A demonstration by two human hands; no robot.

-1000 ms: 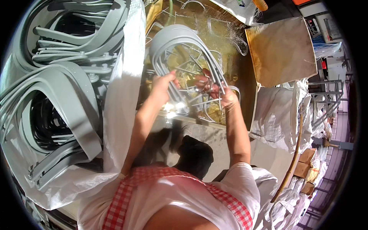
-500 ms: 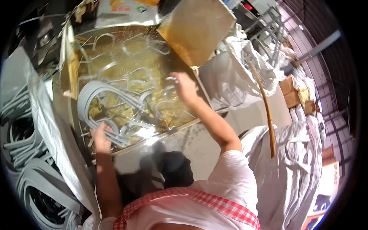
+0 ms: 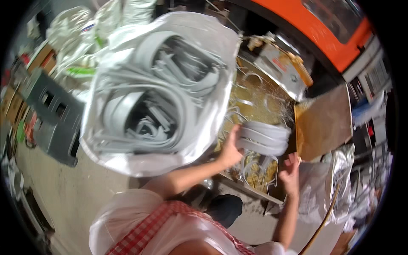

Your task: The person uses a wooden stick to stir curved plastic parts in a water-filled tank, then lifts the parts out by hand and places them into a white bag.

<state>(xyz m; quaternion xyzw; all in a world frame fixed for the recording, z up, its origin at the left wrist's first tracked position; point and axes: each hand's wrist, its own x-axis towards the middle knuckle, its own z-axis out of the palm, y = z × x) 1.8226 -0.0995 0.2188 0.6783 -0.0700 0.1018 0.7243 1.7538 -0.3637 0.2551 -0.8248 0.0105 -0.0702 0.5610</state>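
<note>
**Gripping a bundle of grey strips over the tray**

Holding a bundle of grey curved strips at its left end, the left hand has its fingers wrapped around the stack, thumb on the near side. The bundle lies roughly level, its rounded far end pointing right toward a brown board. It hangs just above a shallow metal tray that is coated in yellowish residue — more thin grey loops lie scattered on the tray's floor, some directly under the bundle.

The right hand sits near and slightly right of the bundle, palm turned up toward it, fingers spread and loose, gripping nothing; whether the fingertips brush the loops below the bundle cannot be told.

To the left, a large white sack stands open, packed with coiled grey strips of the same kind, and its rim meets the tray's left edge. Further left a dark grey plastic crate rests on the concrete floor. At the right, crumpled silver sheeting lies beside the brown board — past the tray, at the far right, an orange machine panel curves across the scene.
</note>
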